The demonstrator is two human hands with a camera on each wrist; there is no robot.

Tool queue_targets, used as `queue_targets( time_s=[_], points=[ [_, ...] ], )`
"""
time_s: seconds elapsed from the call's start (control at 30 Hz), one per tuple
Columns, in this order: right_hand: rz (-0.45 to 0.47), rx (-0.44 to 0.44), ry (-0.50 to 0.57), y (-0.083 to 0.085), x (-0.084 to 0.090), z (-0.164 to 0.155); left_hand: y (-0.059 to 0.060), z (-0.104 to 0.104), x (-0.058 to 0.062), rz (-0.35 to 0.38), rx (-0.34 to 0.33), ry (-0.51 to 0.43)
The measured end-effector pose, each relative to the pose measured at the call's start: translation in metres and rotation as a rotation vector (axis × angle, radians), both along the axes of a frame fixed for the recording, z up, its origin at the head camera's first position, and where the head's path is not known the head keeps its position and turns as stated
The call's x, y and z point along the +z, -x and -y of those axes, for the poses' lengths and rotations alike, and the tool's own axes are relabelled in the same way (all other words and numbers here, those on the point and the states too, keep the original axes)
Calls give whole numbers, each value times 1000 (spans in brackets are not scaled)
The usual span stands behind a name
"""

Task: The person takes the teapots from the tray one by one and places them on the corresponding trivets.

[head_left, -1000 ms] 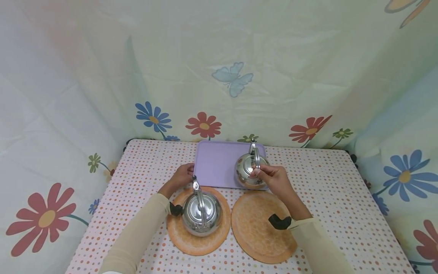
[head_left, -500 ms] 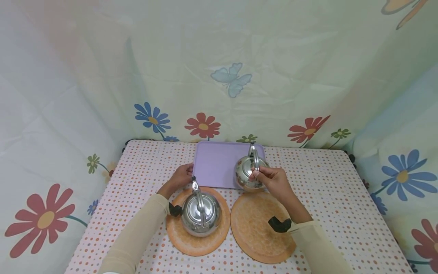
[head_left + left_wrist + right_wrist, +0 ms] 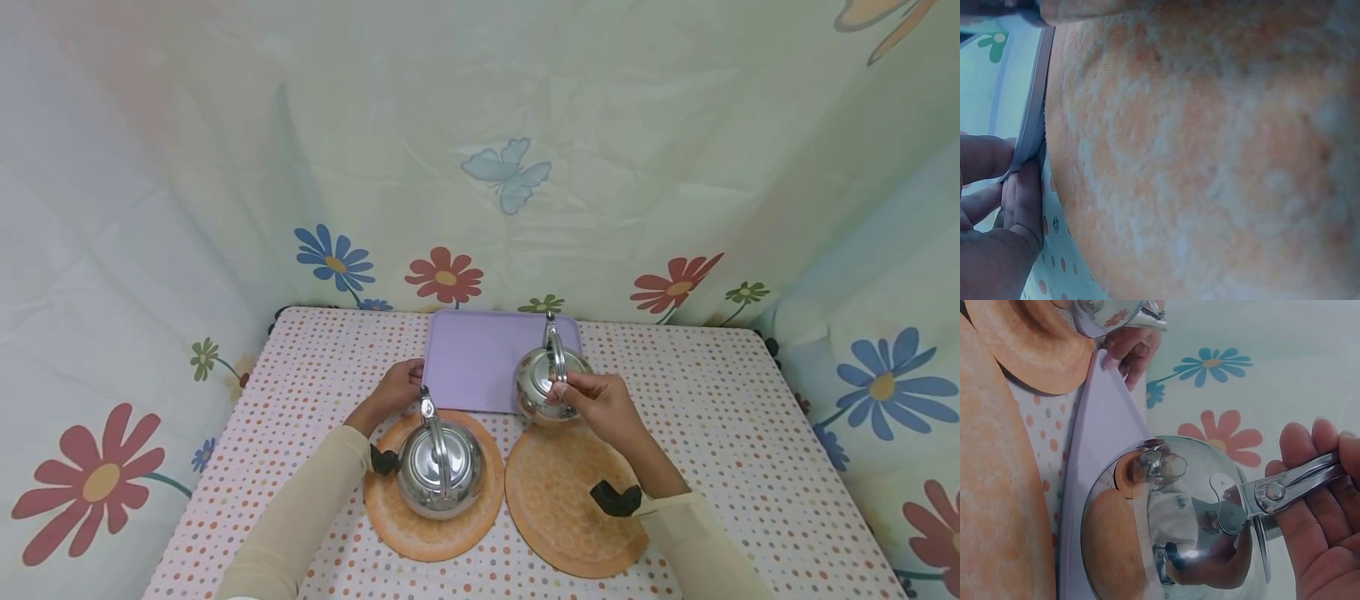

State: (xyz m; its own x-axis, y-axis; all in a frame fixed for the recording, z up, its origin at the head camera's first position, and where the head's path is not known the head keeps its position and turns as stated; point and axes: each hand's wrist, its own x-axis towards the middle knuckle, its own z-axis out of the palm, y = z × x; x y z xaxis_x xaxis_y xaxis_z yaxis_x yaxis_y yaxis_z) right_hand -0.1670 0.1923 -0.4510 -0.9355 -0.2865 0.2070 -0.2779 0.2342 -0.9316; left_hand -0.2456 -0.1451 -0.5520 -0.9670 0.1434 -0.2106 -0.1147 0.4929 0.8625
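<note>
Steel kettle held by its handle over the near edge of the purple tray.

The kettle (image 3: 550, 382) hangs from its metal handle (image 3: 1291, 484), which the right hand (image 3: 600, 404) grips with fingers (image 3: 1310, 456) curled round it. Below lies the lilac tray (image 3: 472, 358), whose near-left corner the left hand (image 3: 397, 385) pinches. Nearer are an empty orange mat (image 3: 562, 500) and a second kettle (image 3: 440, 467) on its own mat (image 3: 390, 517), all on a dotted tablecloth (image 3: 712, 417).

Our arms: both extended forward, sleeved. Our left hand (image 3: 399, 385): fingers pinching, low. Our right hand (image 3: 600, 402): raised, fingers curled in a grip.
</note>
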Motion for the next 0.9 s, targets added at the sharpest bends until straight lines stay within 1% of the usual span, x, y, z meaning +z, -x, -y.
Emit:
queue_targets(
  time_s=[0.13,0.27,0.4,0.57,0.8,0.9],
  points=[
    [-32,10,1,-2,0,-2,-1,-1,3,1,3,20],
    [-41,0,15,-6,1,-4,-2,-2,4,6,8,25],
    [-39,-16,25,-11,2,-7,-2,-2,3,17,11,25],
    [-63,-24,22,-15,3,-10,-3,-1,1,21,14,14],
    [-50,-13,43,-23,7,-12,-3,0,2,9,13,12],
    [-52,-14,32,-27,8,-14,-3,0,2,4,8,10]
  ],
)
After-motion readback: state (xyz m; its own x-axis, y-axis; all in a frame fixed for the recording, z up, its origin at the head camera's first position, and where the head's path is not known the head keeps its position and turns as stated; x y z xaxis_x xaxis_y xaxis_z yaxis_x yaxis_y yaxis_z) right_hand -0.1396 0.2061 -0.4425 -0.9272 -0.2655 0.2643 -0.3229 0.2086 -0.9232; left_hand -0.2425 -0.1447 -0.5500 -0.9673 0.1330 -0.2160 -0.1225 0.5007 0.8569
